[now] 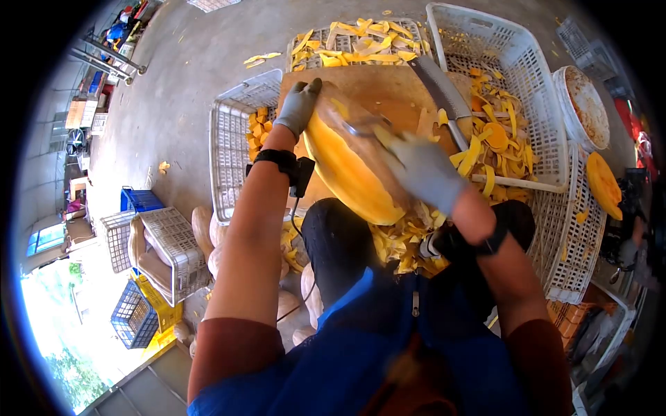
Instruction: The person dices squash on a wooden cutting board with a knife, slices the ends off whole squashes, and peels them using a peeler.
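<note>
A long pumpkin point(352, 172) lies slanted across a wooden board point(388, 87) in front of me, its left side bared to yellow flesh and tan skin on the rest. My left hand point(300, 107), in a grey glove, grips its far end. My gloved right hand point(424, 168) is closed on a peeler point(362, 127) over the skin side; motion blurs its tool and fingers. A large knife point(444, 93) with a broad dark blade rests on the board's right side, its handle toward me.
Peel strips fill a white crate point(548, 139) at right and lie on an upturned crate point(322, 38) behind the board. Pumpkin chunks point(259, 130) sit in a left crate point(225, 149). A white bucket point(581, 107) and a cut pumpkin piece point(602, 186) stand far right. Whole pumpkins point(202, 229) lie lower left.
</note>
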The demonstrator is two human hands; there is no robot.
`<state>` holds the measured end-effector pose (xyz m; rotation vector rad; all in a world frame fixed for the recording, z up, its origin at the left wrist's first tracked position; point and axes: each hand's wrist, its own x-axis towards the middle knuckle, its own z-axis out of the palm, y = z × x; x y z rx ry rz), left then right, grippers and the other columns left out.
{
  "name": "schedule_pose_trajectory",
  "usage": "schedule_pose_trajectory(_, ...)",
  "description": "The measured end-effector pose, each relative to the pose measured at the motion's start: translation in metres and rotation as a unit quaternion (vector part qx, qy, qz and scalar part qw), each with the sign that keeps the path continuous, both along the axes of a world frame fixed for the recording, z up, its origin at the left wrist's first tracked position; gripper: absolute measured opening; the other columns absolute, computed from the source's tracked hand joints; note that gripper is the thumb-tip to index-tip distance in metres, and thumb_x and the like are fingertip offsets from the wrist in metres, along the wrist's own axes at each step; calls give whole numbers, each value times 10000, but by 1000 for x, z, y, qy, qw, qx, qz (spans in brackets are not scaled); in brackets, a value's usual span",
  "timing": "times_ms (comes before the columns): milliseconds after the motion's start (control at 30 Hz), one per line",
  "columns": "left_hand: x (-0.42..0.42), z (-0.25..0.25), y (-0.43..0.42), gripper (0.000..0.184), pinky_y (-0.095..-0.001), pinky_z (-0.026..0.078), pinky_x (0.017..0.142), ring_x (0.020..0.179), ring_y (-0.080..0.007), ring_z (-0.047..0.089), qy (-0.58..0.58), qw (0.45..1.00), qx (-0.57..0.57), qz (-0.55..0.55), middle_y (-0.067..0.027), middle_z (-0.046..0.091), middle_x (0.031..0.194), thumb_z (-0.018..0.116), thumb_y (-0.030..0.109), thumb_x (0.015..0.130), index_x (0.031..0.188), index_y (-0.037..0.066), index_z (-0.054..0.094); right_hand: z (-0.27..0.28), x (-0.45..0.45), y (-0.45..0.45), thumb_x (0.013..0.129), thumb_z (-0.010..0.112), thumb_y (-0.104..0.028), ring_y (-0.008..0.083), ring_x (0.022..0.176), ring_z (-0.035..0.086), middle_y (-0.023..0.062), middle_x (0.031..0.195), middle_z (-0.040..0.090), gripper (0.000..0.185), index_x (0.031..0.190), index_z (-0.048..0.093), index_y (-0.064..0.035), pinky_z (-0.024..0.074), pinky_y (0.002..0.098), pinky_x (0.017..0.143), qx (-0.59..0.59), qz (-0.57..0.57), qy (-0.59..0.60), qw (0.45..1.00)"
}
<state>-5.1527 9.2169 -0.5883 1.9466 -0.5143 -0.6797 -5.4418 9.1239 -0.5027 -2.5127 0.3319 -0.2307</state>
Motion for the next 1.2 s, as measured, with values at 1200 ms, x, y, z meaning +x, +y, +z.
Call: schedule_pose_trajectory(1200,-1,2,-6,600,-352,417,918,1080,-321,562,-81,994,40,-53,-221,598,1144,497,488,882,1201,-18,549,0,-172,68,800,646,-165,273,741,619,125,973,590,421,1210,566,-107,517,330,622,-16,38,48,998)
